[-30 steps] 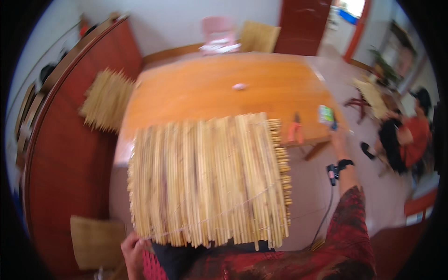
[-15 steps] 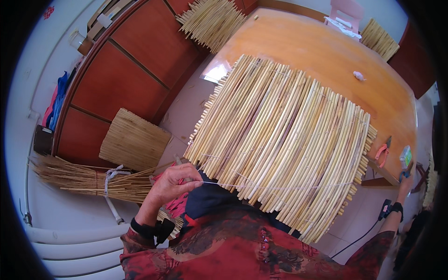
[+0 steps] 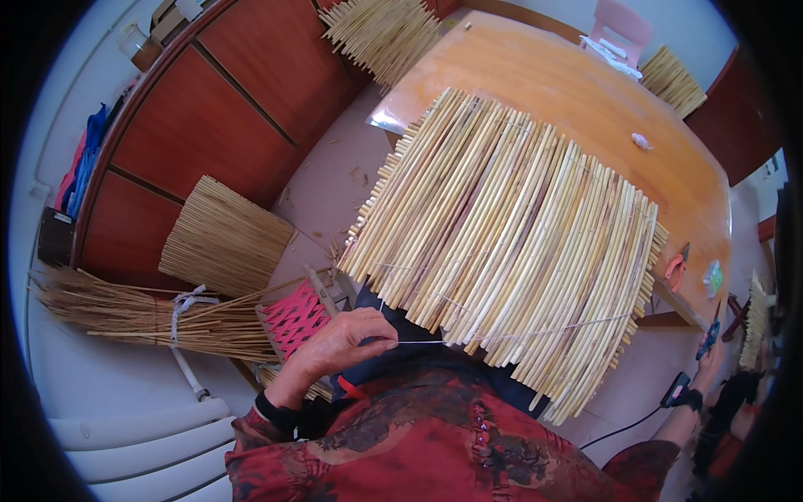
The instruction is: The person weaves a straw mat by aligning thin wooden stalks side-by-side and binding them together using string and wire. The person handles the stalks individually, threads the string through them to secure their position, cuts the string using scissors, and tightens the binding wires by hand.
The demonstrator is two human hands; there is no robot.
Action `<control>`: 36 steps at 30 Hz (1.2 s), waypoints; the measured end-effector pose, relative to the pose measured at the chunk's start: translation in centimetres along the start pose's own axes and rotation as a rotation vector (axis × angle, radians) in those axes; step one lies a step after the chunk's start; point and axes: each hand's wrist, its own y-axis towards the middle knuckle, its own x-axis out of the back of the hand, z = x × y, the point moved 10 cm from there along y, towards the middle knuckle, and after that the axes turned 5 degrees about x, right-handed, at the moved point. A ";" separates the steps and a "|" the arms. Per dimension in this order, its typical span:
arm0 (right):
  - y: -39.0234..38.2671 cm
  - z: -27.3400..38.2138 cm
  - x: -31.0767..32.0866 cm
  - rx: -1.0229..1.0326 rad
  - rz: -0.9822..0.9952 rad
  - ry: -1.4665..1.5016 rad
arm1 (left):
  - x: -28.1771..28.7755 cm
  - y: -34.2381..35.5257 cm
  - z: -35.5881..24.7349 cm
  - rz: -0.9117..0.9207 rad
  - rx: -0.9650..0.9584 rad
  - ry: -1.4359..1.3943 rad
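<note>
A: What does your left hand (image 3: 347, 339) have?

B: Your left fingers are pinched together on a thin pale thread (image 3: 424, 342), at the near edge of the stalk mat (image 3: 510, 243). From your fingertips the thread runs to the right, slanting across the lower part of the stalks toward the mat's right side.

A: And where does that mat lie?

B: Right in front of you. Its far part is over the near side of the orange-brown desk (image 3: 577, 109), and its near part reaches out past the desk edge, above your dark trousers (image 3: 443, 356). The stalks lie side by side, with uneven ends.

A: Your right hand (image 3: 711, 360), then?

B: It is out to the right, well apart from your left and beyond the desk corner. Your fingers are wrapped around a blue-handled tool (image 3: 709, 335), its dark tip pointing away from you. It shows too small to tell which kind of tool it is.

A: What is near it?

B: On the desk corner you have pliers with orange handles (image 3: 674, 268), and just beside them a small green-and-white packet (image 3: 712, 279). To your left, a tied bundle of feathery stalks (image 3: 117, 316) lies near a stool with a pink woven seat (image 3: 293, 322).
</note>
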 end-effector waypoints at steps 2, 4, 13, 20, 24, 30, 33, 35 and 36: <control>-5.1 3.7 -6.2 -0.032 0.163 0.221 | 0.6 -0.2 0.0 -0.040 -0.051 0.016; -13.1 8.2 -16.1 -0.083 0.182 0.401 | 1.2 -0.3 0.0 -0.065 -0.090 0.007; -42.1 3.4 -46.6 -0.536 1.465 -0.385 | 2.6 -1.8 -0.3 -0.184 -0.318 0.058; -45.2 -0.7 -49.6 -0.774 1.620 -0.448 | 4.8 -2.4 1.2 -0.281 -0.349 -0.023; -45.7 -1.2 -50.1 -0.850 1.575 -0.378 | 5.1 -2.4 1.7 -0.290 -0.365 -0.068; -45.4 -2.0 -50.0 -0.831 1.576 -0.321 | 3.8 -2.4 0.5 -0.243 -0.435 -0.178; -45.4 -1.9 -50.3 -0.836 1.592 -0.345 | 2.9 -2.1 0.1 -0.201 -0.451 -0.188; -45.6 -2.1 -50.3 -0.842 1.564 -0.312 | 2.8 -2.0 -0.1 -0.216 -0.453 -0.186; -45.4 -2.1 -50.3 -0.844 1.529 -0.282 | 2.7 -2.1 -0.1 -0.218 -0.452 -0.183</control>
